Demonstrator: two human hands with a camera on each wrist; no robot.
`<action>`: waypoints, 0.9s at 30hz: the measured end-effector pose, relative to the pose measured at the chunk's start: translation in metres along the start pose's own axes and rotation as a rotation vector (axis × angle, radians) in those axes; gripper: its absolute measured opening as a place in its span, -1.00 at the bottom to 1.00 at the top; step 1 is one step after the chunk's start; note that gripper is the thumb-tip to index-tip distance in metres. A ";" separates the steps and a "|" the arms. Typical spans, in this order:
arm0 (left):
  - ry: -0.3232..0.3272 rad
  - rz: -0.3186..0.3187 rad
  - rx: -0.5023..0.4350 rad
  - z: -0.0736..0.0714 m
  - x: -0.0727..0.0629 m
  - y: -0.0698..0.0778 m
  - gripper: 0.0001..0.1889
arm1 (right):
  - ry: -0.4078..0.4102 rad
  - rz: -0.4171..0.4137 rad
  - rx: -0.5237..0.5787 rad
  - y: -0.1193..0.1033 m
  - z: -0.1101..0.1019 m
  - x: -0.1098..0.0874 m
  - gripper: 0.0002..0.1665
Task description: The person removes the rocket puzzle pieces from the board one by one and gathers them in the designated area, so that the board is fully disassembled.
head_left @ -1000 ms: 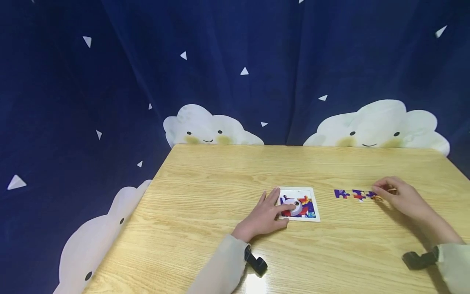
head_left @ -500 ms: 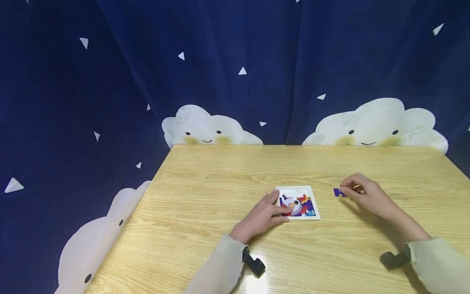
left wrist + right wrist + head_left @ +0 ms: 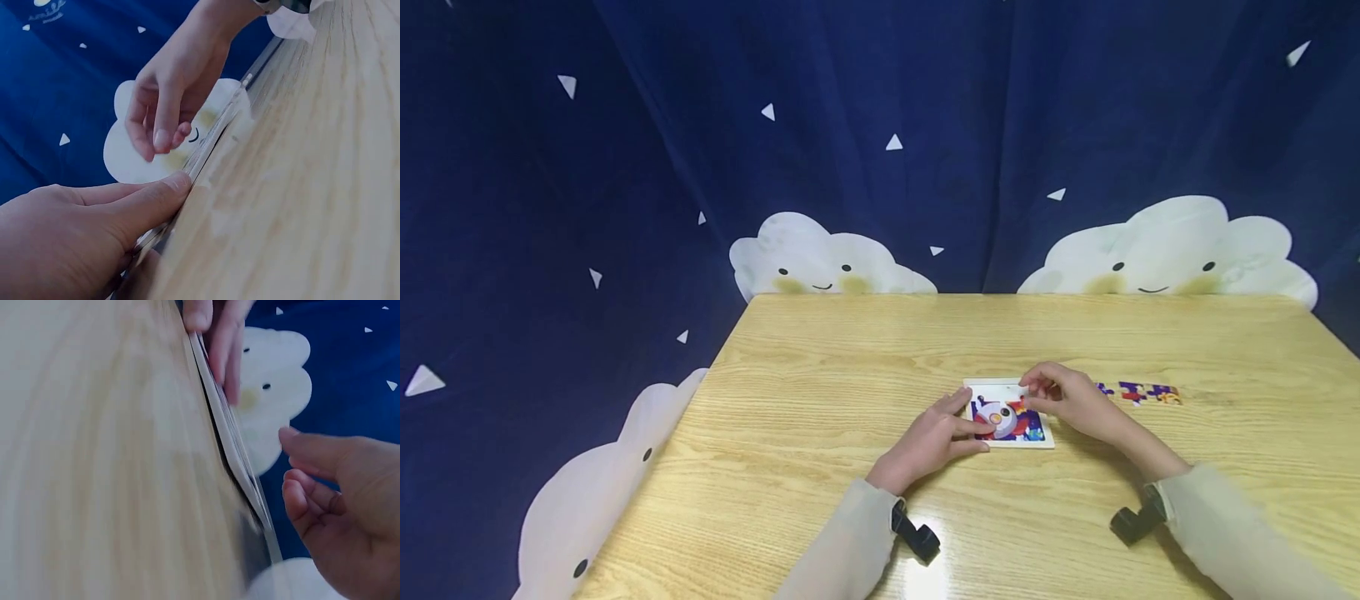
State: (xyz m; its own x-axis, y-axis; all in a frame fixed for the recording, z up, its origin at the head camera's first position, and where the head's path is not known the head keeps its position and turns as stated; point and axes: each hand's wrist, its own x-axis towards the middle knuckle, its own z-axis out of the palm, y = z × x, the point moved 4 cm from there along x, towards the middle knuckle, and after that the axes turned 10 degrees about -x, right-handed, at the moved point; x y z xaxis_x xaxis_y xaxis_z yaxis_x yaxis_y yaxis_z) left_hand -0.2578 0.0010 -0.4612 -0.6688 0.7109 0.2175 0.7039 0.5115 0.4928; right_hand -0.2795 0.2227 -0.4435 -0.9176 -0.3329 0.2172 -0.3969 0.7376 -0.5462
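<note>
A small white-framed jigsaw puzzle (image 3: 1000, 383) lies on the table in the head view, partly filled with a white round-headed figure on purple and red. My left hand (image 3: 934, 433) rests on its left side with spread, nearly straight fingers: one lies across the picture, and the thumb touches the near edge. Above the puzzle's upper right corner is my right hand (image 3: 1071, 404), fingers curled and tips close together. It seems to pinch a small puzzle piece, mostly hidden by the fingertips. Both wrist views show the right hand (image 3: 165, 106) raised above the table surface.
Several loose puzzle pieces (image 3: 1133, 393) lie in a row right of the frame, partly behind the right hand. The light wooden table (image 3: 820, 358) meets a dark blue curtain (image 3: 865, 192) with white clouds. Black straps with camera mounts (image 3: 1138, 525) sit on the wrists.
The right hand has moved left from the far end of the loose pieces to the puzzle's upper right corner, uncovering the row's right end. The left hand has stayed on the frame.
</note>
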 end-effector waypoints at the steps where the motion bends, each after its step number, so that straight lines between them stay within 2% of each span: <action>1: 0.003 0.002 -0.001 0.001 0.000 -0.001 -0.64 | -0.007 -0.006 0.008 -0.002 0.004 0.002 -0.77; 11: 0.006 0.003 -0.024 0.001 -0.001 -0.003 -0.64 | -0.058 -0.041 0.066 -0.013 0.029 0.016 -0.81; 27: 0.014 0.032 -0.003 0.000 0.000 -0.002 -0.65 | -0.149 0.024 0.055 -0.023 0.040 0.028 -0.75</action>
State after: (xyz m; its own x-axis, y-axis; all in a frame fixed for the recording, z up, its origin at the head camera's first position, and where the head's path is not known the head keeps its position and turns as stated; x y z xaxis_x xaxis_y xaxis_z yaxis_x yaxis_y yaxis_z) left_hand -0.2590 -0.0003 -0.4629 -0.6491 0.7201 0.2451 0.7245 0.4871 0.4877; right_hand -0.2946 0.1727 -0.4571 -0.9117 -0.4023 0.0836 -0.3697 0.7142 -0.5943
